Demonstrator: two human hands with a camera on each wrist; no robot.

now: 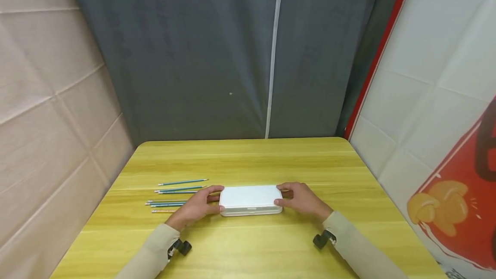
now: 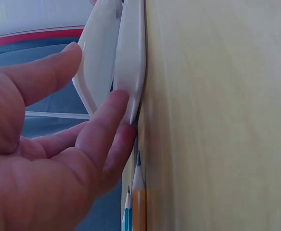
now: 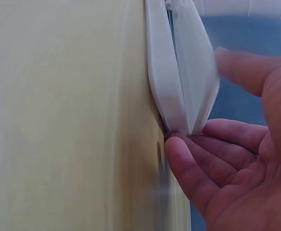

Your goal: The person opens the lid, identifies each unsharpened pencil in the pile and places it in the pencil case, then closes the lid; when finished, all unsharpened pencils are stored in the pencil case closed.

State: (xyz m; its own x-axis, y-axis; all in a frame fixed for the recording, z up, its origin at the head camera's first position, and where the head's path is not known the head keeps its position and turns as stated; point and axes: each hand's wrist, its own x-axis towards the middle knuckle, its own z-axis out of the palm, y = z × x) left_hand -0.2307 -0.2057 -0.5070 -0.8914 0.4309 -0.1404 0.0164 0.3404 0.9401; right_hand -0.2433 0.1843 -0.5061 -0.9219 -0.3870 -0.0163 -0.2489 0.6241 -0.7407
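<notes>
A white pencil case (image 1: 252, 197) lies lengthwise across the table, between both hands. Its lid (image 2: 96, 57) stands slightly ajar above the base (image 2: 131, 53), with a narrow gap visible at the side. My left hand (image 1: 199, 204) grips the left end, thumb at the lid's near edge and fingers along the end. At the opposite end my right hand (image 1: 303, 200) holds the case in the same way, thumb on the lid (image 3: 198, 67) and fingers low by the base (image 3: 164, 72). The inside of the case is hidden.
Several blue-green pencils (image 1: 183, 182) and a yellow-orange pencil (image 1: 162, 211) lie left of the case, some partly behind my left hand. The wooden table (image 1: 248, 249) meets a grey curtain (image 1: 201, 55) at the back, with pale cloth walls on both sides.
</notes>
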